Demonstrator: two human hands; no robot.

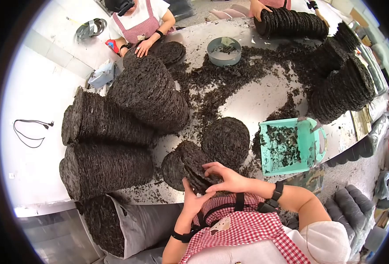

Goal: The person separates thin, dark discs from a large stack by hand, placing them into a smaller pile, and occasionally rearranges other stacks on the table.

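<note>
Near the table edge I hold a few dark, rough round sheets that look like dried seaweed cakes (193,159), tilted up on edge. My left hand (195,196) grips their lower edge, thumb upward. My right hand (224,177) has its fingers curled over the near edge, where a gap shows between the sheets. Another round cake leans just behind them at the left. A flat round seaweed cake (225,141) lies on the table beyond my right hand.
Large stacks of seaweed cakes (108,171) lie at the left, more stacks (344,90) at the right. A green dustpan (265,152) holds scraps. Loose flakes surround a round grey sieve-like container (224,59). Two people work across the table (251,99); a filled bag (146,224) lies below left.
</note>
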